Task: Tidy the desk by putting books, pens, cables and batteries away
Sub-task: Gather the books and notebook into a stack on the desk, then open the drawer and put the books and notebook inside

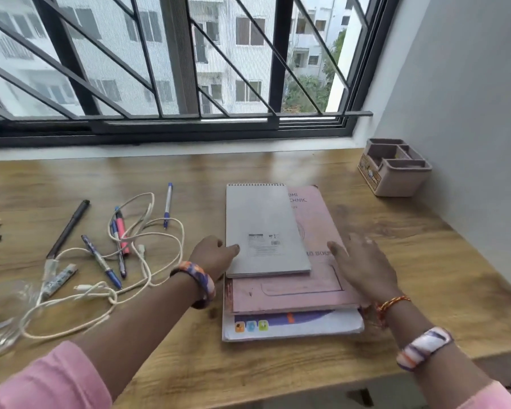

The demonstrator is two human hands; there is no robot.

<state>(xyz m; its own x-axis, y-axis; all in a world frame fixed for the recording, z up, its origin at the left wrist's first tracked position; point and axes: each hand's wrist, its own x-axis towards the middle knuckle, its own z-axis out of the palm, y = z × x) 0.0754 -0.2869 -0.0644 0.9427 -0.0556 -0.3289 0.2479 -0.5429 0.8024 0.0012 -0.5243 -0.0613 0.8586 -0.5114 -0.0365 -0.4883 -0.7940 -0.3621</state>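
My hands flank the stack of books on the wooden surface (425,261). My left hand (213,256) grips the left edge of the grey notebook (263,225), thumb on its cover; my right hand (363,267) lies flat and open on the pink book (316,278) beneath. The stack's long axis runs away from me, so I judge it ready to square up. Pens (101,258) and the cable (148,261) lie to my left, nearer that hand.

Grey spiral notebook (264,228) on a pink book (310,278); white cable (142,261); wood-grain tabletop (410,246); beige organiser (394,169); pink sleeves (42,382).
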